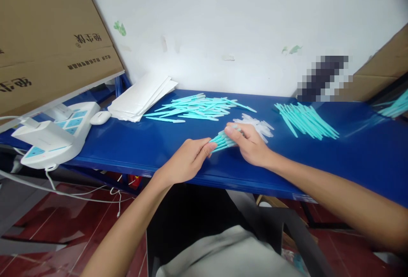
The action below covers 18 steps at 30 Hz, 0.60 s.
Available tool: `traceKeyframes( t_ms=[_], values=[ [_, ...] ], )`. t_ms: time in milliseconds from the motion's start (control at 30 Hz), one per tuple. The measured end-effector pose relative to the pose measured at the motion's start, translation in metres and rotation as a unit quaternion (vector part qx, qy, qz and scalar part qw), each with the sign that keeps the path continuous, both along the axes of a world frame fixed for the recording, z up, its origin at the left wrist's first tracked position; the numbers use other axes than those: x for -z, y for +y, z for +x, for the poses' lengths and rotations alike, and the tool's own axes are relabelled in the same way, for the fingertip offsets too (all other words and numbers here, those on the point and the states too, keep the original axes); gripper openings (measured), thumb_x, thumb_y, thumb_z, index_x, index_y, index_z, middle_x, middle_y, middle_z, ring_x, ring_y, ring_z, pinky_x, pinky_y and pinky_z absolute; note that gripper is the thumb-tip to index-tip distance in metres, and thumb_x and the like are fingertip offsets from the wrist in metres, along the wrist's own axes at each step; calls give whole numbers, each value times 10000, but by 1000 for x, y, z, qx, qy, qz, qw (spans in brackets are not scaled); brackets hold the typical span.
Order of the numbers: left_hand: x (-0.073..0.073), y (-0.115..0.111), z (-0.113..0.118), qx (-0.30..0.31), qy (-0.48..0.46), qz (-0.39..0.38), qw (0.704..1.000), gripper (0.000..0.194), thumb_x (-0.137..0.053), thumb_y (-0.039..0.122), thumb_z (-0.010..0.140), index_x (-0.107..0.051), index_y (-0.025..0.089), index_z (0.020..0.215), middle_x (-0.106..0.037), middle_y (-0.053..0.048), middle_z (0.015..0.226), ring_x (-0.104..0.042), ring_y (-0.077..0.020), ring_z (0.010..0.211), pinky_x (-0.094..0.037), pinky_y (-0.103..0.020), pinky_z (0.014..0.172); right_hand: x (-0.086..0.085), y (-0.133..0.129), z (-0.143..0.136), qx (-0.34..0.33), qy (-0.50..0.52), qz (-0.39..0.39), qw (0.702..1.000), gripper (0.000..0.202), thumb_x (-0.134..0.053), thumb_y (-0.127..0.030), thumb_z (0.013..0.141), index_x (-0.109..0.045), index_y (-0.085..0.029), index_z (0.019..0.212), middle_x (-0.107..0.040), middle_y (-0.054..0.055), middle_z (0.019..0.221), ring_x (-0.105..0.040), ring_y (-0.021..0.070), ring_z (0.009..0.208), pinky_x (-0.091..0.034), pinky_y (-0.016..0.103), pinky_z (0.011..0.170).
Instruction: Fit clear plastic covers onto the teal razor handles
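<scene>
Between my two hands, above the front part of the blue table, is a small bundle of teal sticks (222, 141). My left hand (190, 158) pinches its left end between thumb and fingers. The fingers of my right hand (250, 143) are closed round its right end and partly hide it. Just behind my right hand lies a small pile of clear caps (259, 126). A loose heap of teal sticks (197, 107) lies farther back on the left, and a neater row of them (306, 119) is on the right.
White paper sheets (143, 96), a white case (100, 117) and a power strip (60, 141) with plugs and cables occupy the left of the blue table (134, 141). A large cardboard box (54, 34) stands at the back left. More teal sticks (397, 106) show at the right edge.
</scene>
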<state>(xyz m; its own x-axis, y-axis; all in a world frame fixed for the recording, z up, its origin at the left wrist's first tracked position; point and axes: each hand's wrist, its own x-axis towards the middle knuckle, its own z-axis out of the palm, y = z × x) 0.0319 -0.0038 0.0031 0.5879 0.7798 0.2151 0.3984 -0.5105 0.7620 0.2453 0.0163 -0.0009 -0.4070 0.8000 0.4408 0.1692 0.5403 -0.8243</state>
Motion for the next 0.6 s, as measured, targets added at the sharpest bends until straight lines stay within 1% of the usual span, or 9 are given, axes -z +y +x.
traceKeyframes(
  t_ms=[200,367,467,600],
  values=[
    [2,1,0,-1,-14,1,1000,416,-371,421,1092,-490,179,775,-518,46,702,-471,-108,642,-344,-251,681,-5,-4,1,32,-41,52,997,480,-419,-490,1060,-389,-212,669,-336,-43,636,-300,108,577,-262,293,553],
    [2,2,0,1,-22,1,1000,412,-376,425,1091,-491,181,779,-511,47,705,-462,-109,640,-336,-254,671,-7,-5,2,62,-58,84,993,494,-405,-486,1061,-362,-214,650,-318,-41,618,-292,106,565,-251,294,545],
    [2,1,0,-6,-25,-2,1000,414,-377,428,1090,-476,182,772,-486,50,693,-431,-106,628,-317,-258,648,-8,-4,1,72,-67,93,991,513,-402,-511,1055,-358,-214,639,-317,-38,605,-289,106,556,-252,294,543],
    [2,-2,1,-15,-41,-19,999,437,-358,453,1091,-459,182,763,-462,46,696,-406,-109,641,-306,-259,642,-10,-3,0,83,-57,80,992,544,-390,-553,1048,-393,-209,627,-346,-32,591,-302,106,546,-266,289,534]
  ],
)
